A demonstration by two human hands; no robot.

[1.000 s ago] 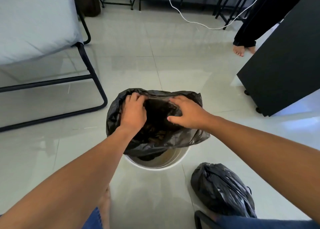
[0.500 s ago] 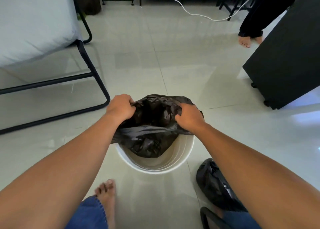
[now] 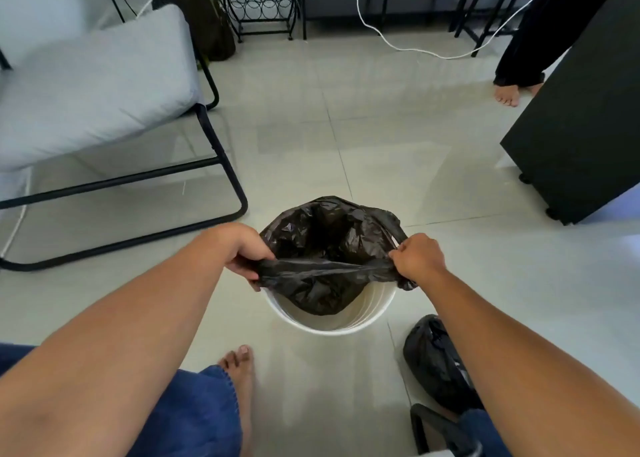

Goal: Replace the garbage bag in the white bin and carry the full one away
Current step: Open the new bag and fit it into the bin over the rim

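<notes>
Pale glossy tiled floor [image 3: 398,152] underfoot. Round white plastic bin [image 3: 332,321] stands on it, a crinkled black plastic liner bag [image 3: 322,245] hanging into its mouth, far edge draped over the far rim. Left hand [image 3: 239,249] and right hand [image 3: 417,257] each clench the bag's near edge, stretched taut between them. Tied, full black garbage bag [image 3: 433,359] lies right of the bin.

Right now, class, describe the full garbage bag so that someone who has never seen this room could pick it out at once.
Find the white bin on the pale tiled floor, near the middle of the view. Just to its right, by the person's right forearm, a black bag lies on the tiles. Unlike the open black liner that both hands stretch over the bin, this one is bunched shut and nobody is touching it.
</notes>
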